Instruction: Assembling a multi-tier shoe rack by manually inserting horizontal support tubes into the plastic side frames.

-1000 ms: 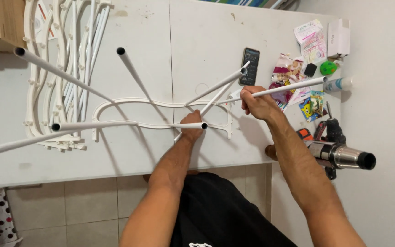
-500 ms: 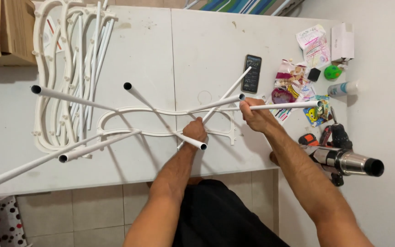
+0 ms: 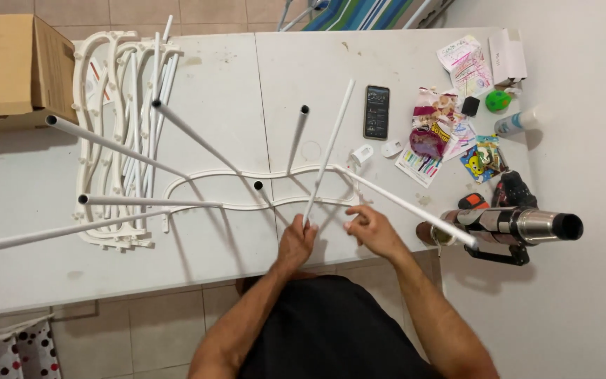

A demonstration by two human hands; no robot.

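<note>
A white wavy plastic frame [image 3: 247, 173] lies on the white table [image 3: 212, 253], with several white tubes [image 3: 113, 144] standing up out of it at angles. My left hand [image 3: 296, 242] grips the lower end of one white tube [image 3: 329, 151] that leans up and away from me. My right hand [image 3: 373, 230] is beside it at the frame's near right end, fingers curled, touching a long tube [image 3: 408, 205] that slants off to the right. Whether that hand grips the tube is unclear.
More white frames and tubes [image 3: 117, 91] are stacked at the left, beside a cardboard box [image 3: 15, 67]. A black phone [image 3: 376, 111], snack packets [image 3: 433, 130], a green ball [image 3: 497, 100] and a white bottle [image 3: 517, 123] lie at the right. A drill [image 3: 506, 224] hangs off the right edge.
Both hands have moved toward me to the frame's near edge. The tube my right hand held now slants down to the right, and my left hand has taken hold of an upright tube.
</note>
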